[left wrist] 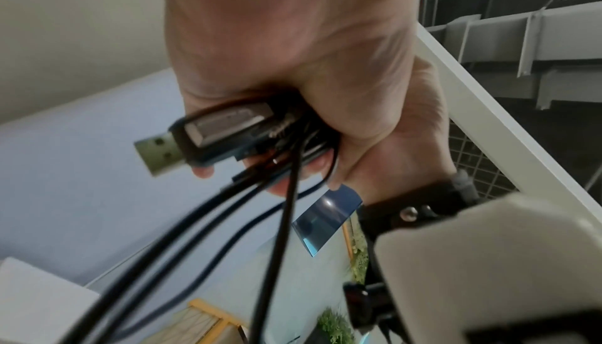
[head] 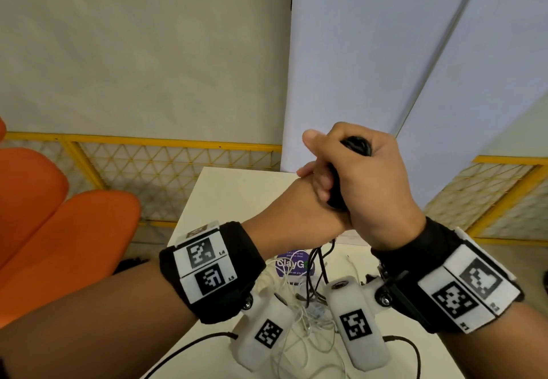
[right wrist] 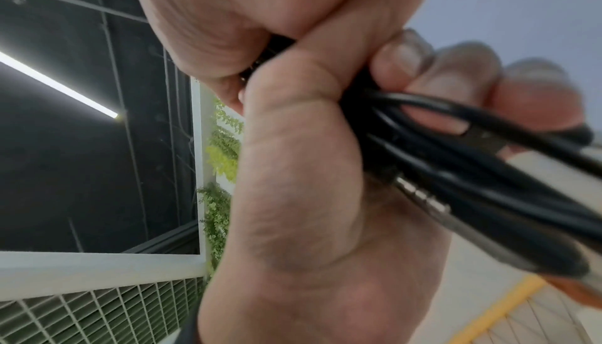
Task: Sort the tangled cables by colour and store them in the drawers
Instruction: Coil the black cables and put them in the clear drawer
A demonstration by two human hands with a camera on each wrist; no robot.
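Both hands are raised together above the white table (head: 237, 189). My right hand (head: 373, 177) wraps a coiled bundle of black cables (head: 355, 144) in its fist. My left hand (head: 311, 183) sits against it from the left and grips the same bundle lower down. In the left wrist view the left hand (left wrist: 277, 40) clutches black cables with a USB plug (left wrist: 159, 154) sticking out. The right wrist view shows the right hand (right wrist: 293, 195) curled round black cables (right wrist: 456, 169). Black strands (head: 314, 263) hang to a tangle of white cables (head: 296, 313) on the table. No drawers are in view.
A purple round sticker (head: 292, 263) lies on the table beneath the hands. Orange chairs (head: 59, 215) stand to the left. A yellow mesh fence (head: 166, 156) runs behind the table, with pale screens above it.
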